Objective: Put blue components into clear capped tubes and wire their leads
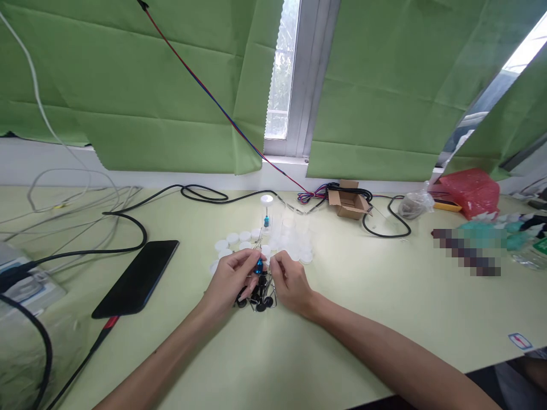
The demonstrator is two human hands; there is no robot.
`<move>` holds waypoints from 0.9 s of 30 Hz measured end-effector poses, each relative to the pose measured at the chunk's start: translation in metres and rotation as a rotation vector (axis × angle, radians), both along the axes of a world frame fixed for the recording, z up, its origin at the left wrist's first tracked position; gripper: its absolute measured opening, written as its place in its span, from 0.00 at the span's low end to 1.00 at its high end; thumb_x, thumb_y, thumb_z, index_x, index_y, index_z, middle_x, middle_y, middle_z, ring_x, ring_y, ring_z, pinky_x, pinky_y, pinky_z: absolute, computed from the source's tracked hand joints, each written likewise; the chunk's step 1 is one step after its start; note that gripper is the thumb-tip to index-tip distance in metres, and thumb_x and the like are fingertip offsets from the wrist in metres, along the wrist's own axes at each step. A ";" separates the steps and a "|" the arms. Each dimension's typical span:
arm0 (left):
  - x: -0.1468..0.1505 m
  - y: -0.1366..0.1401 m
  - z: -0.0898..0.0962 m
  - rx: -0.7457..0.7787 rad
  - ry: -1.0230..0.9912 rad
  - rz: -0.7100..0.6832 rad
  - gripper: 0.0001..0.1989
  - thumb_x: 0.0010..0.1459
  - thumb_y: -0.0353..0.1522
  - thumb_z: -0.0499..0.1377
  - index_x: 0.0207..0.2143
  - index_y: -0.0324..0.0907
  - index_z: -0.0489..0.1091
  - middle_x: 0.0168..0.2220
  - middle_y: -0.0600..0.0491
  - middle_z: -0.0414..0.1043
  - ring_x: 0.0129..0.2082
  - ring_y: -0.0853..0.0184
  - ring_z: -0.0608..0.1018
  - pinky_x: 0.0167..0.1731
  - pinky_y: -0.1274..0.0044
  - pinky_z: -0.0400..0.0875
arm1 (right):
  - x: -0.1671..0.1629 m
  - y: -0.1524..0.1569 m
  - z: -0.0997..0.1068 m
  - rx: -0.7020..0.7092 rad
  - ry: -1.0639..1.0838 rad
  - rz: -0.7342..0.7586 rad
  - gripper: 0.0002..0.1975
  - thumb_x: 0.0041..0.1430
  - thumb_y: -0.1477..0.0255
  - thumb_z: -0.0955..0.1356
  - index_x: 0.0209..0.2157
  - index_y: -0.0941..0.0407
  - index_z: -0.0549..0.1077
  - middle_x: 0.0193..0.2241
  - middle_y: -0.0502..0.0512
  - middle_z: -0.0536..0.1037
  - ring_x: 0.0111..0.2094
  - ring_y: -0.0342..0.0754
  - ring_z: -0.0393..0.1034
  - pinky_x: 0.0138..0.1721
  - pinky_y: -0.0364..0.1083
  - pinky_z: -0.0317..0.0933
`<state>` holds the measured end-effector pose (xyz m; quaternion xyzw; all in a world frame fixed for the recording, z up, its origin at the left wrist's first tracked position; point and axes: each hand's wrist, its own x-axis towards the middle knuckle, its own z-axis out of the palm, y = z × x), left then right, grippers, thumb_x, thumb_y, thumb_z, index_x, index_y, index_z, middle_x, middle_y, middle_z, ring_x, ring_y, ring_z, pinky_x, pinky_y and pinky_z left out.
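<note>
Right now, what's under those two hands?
Black round pieces with thin metal bits peek out between the left hand and the right hand, on the near side. Both hands cover what's directly beneath them, so I can't see or count everything there.

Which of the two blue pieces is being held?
The nearer blue piece, in the left hand; the other blue piece shows inside a clear, white-capped container farther back.

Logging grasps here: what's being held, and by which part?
The left grip holds a blue and metal piece by its blue part; for the right grip, I can't tell.
</note>
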<state>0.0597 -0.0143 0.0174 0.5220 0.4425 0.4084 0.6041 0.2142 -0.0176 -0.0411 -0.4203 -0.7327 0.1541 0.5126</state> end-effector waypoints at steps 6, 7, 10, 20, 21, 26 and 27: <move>0.003 -0.003 -0.005 -0.005 0.021 -0.020 0.18 0.58 0.47 0.60 0.27 0.42 0.70 0.12 0.61 0.57 0.10 0.77 0.53 0.12 0.82 0.45 | 0.000 0.000 -0.001 -0.023 0.004 0.019 0.10 0.70 0.70 0.56 0.32 0.54 0.59 0.20 0.44 0.64 0.18 0.39 0.54 0.22 0.39 0.53; 0.004 -0.004 -0.005 -0.008 0.013 -0.023 0.18 0.58 0.47 0.60 0.27 0.42 0.69 0.11 0.61 0.56 0.09 0.77 0.53 0.12 0.82 0.45 | 0.000 0.000 -0.001 -0.033 0.011 0.027 0.10 0.70 0.70 0.56 0.32 0.54 0.59 0.21 0.45 0.64 0.19 0.39 0.55 0.22 0.39 0.54; 0.005 -0.005 -0.007 -0.013 -0.008 -0.016 0.18 0.57 0.47 0.61 0.26 0.42 0.69 0.11 0.61 0.56 0.09 0.78 0.53 0.12 0.82 0.45 | 0.000 -0.001 0.000 -0.061 0.028 0.054 0.11 0.70 0.69 0.55 0.32 0.54 0.58 0.23 0.46 0.67 0.20 0.40 0.58 0.24 0.40 0.57; 0.006 -0.004 -0.008 -0.110 -0.123 -0.013 0.18 0.54 0.46 0.65 0.29 0.39 0.72 0.24 0.56 0.69 0.10 0.82 0.57 0.11 0.82 0.42 | 0.001 -0.001 -0.001 -0.040 0.081 0.129 0.10 0.71 0.70 0.55 0.33 0.53 0.57 0.25 0.47 0.68 0.22 0.40 0.61 0.26 0.40 0.57; 0.006 -0.004 -0.008 -0.118 -0.131 -0.014 0.18 0.53 0.46 0.65 0.29 0.39 0.72 0.25 0.55 0.69 0.10 0.83 0.57 0.11 0.82 0.41 | 0.001 -0.001 -0.001 -0.039 0.080 0.126 0.10 0.71 0.70 0.55 0.33 0.53 0.57 0.25 0.47 0.68 0.21 0.40 0.60 0.25 0.40 0.57; 0.005 -0.005 -0.004 -0.104 -0.125 0.005 0.18 0.53 0.46 0.65 0.30 0.39 0.72 0.23 0.57 0.67 0.11 0.82 0.57 0.12 0.82 0.43 | 0.001 -0.002 -0.002 -0.044 0.059 0.084 0.09 0.70 0.71 0.56 0.32 0.53 0.55 0.21 0.43 0.61 0.19 0.39 0.53 0.22 0.41 0.51; 0.005 -0.005 -0.003 -0.094 -0.110 0.012 0.18 0.53 0.46 0.65 0.31 0.40 0.73 0.21 0.58 0.65 0.11 0.81 0.57 0.13 0.82 0.44 | 0.001 -0.001 -0.002 -0.038 0.060 0.080 0.09 0.69 0.71 0.56 0.31 0.53 0.55 0.21 0.43 0.59 0.19 0.40 0.52 0.22 0.41 0.50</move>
